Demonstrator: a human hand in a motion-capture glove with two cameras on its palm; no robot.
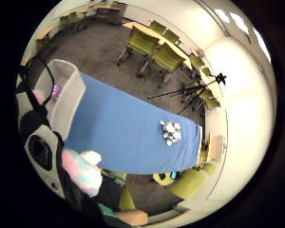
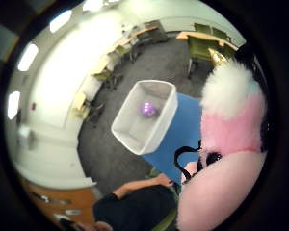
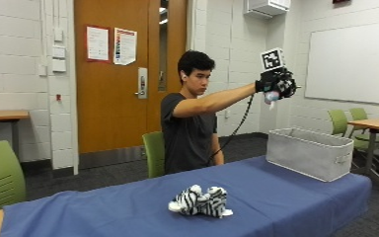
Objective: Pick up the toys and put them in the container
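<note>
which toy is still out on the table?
The zebra-striped plush, lying on the blue table. The pink-and-white plush is held up in the gloved right hand; the purple toy lies inside the grey container.

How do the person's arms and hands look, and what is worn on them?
The right hand wears a black glove with black straps. The right forearm is bare, and a short dark sleeve of a T-shirt covers the upper arm. In the thumb side palm view, the other arm is also bare below a short dark sleeve; its hand is not clearly visible.
</note>
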